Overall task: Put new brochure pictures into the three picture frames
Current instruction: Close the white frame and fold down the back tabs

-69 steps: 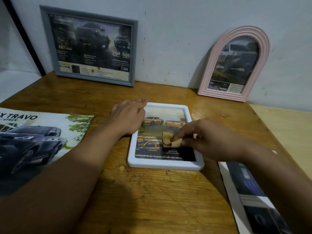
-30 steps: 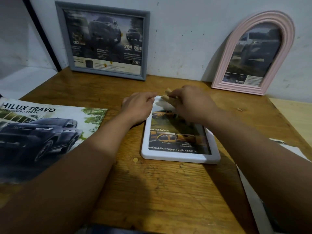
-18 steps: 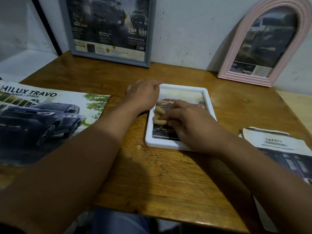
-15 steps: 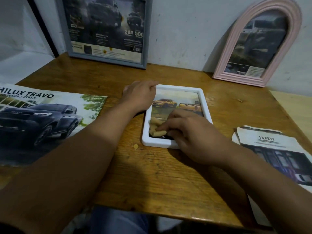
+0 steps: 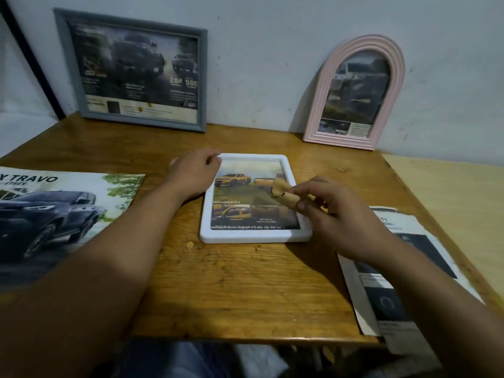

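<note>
A white rectangular plastic picture frame (image 5: 255, 237) is lying flat in the middle of the brown wooden table (image 5: 240, 290), showing a brochure picture of yellow pickup trucks (image 5: 240, 192) under its glass. The person's left hand (image 5: 192, 174) is resting at the frame's upper left corner, fingers loosely curled and touching the rim, grasping nothing. The right hand (image 5: 331, 211) is hovering over the frame's right edge, its fingertips pinching a small crumpled tan cloth (image 5: 282, 193) just above the glass.

Toward the upper left of the view, a grey rectangular picture frame (image 5: 73, 69) is leaning against the pale wall (image 5: 259, 64), holding a dark truck picture. At the upper right a pink arched picture frame (image 5: 321, 105) is leaning the same way, with another vehicle picture inside.

At the left edge a large brochure with a dark pickup truck (image 5: 54, 214) is lying open on the table. At the lower right a folded dark-and-white brochure (image 5: 381, 290) is lying partly under the right forearm, overhanging the table's near edge. A small tan scrap (image 5: 190, 244) is sitting on the wood just beside the white frame's lower left corner.
</note>
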